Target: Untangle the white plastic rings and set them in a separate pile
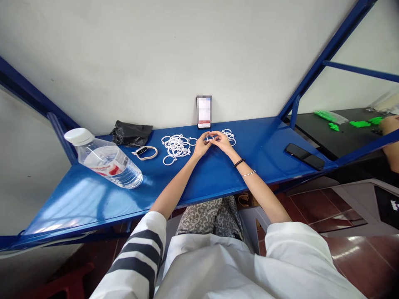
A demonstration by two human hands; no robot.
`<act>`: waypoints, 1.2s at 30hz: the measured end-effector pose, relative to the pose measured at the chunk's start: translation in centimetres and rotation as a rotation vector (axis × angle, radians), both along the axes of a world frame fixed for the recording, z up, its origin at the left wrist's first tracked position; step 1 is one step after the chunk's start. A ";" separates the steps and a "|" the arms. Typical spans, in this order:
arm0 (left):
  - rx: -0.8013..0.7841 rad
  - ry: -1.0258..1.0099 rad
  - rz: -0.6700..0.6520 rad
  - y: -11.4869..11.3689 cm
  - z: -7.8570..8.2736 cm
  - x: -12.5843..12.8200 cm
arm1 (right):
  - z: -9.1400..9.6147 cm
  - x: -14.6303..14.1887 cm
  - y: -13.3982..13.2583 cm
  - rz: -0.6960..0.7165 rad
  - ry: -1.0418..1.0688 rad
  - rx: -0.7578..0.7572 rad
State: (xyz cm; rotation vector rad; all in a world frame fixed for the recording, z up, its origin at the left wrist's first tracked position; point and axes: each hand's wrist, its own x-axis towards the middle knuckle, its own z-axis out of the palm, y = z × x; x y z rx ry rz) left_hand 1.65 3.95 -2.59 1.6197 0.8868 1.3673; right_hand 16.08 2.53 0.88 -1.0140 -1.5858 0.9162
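Over the blue table, my left hand [202, 146] and my right hand [220, 140] meet at the fingertips. Between them is a small white plastic ring [209, 138], pinched by the fingers of both; its lower part is partly hidden. Left of my left hand lies a heap of similar white rings [176, 146], some with a small knob where the ends join. A smaller group of white rings [230, 136] lies just beyond my right hand, partly covered by it.
A phone [204, 112] stands upright against the wall. To the left are a water bottle [112, 164], a black plastic bag [131, 133] and a watch [146, 153]. Another phone [304, 156] lies at right. Beyond the frame, a person's arm [391, 141] is near green pieces [360, 123].
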 end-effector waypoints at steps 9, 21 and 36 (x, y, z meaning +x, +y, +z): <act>-0.007 0.016 -0.030 -0.4 0.4 -0.2 | 0.0 0.1 -0.1 -0.100 -0.114 0.081; -0.040 0.008 0.050 -0.2 0.2 -0.1 | -0.4 0.1 0.4 -0.160 -0.128 0.009; -0.072 0.007 0.219 -0.5 0.7 -0.3 | -0.6 0.4 0.9 -0.139 0.103 -0.040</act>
